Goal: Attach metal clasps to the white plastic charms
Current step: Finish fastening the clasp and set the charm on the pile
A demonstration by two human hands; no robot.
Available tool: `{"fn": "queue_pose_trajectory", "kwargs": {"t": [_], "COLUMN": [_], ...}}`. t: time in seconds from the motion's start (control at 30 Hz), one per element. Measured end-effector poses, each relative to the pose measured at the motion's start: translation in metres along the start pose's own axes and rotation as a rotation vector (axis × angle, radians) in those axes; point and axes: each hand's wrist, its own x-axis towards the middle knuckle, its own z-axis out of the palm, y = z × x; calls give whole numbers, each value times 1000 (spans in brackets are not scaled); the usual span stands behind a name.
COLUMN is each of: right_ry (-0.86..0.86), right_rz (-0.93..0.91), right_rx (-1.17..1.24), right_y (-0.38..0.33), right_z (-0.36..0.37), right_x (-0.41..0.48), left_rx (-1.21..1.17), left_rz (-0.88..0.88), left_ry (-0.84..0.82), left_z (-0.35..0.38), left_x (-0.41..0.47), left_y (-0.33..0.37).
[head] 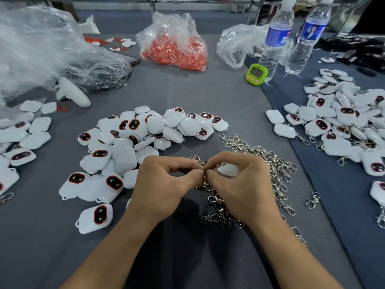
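Observation:
My right hand (241,184) curls round a white plastic charm (229,169), most of it hidden under the fingers. My left hand (164,184) meets it fingertip to fingertip and pinches a metal clasp (203,180) that hangs down between the two hands. Under and to the right of my hands lies a heap of loose metal clasps (266,163). A pile of white charms without clasps (137,142) lies beyond and left of my left hand. Charms with clasps attached (337,126) are heaped at the right.
A bag of red parts (175,49) sits at the back centre, crumpled clear plastic (52,49) at back left. Two water bottles (275,38) and a green timer (255,74) stand at back right. A white controller (73,92) lies at the left, more charms (18,138) on the left edge.

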Motion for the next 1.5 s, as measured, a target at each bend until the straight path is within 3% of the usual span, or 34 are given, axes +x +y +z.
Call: {"fn": "queue_pose_trajectory", "kwargs": {"t": [0.3,0.47,0.77,0.83,0.93,1.03,1.1,1.3,1.5], "right_ry": [-18,-97,-139,-113,-41,-83,-156,-288,-144], "right_rz": [-15,-10,-54,-40,101,184,165,93,110], "right_rx": [-67,-112,-79,-66,-48,107,150,-170,-184], "right_y": [3,3,3,4,7,6,0,-1,9], "right_z": [0,-2,-2,0,3,-1,0,17,9], "right_x": [2,2,2,2,5,7,5,-2,6], "left_rx": [170,208,57,8,82,497,747,1062,1007], "left_rz": [19,-61,-130,-149,-113,2,-17,80,142], "left_ry": [-47,-130,-197,-140,122,372,408,232,-2], "left_z": [-6,-8,-7,-4,-8,-22,-24,-14,-6], "left_x": [0,1,2,2,5,8,8,9,5], "left_y": [0,0,-5,-4,-2,-5,-7,-9,-16]}}
